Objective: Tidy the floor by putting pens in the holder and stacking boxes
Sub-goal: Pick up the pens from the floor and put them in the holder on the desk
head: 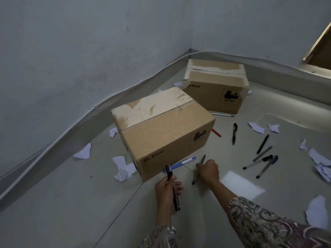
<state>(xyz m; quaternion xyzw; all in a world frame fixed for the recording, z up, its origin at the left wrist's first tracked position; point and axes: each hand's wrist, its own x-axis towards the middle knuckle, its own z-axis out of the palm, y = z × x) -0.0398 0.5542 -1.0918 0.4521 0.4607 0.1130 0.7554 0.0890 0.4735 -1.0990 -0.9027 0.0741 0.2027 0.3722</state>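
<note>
Two brown cardboard boxes stand apart on the floor: a near box [161, 129] in the middle and a far box [215, 85] in the corner. My left hand [167, 192] grips a black pen [172, 188]. My right hand [208, 170] grips a dark grey pen [203, 159] just in front of the near box. A blue and white pen [180, 164] lies against the near box's base. Several dark pens [262, 161] lie scattered to the right, with a black pen [234, 133] and a red pen [217, 133] farther back. No holder is in view.
Torn white paper scraps [123, 169] litter the floor around the boxes and at the right [317, 211]. A white sheet [241, 185] lies right of my right arm. Grey walls with a cable along the skirting close the left and back.
</note>
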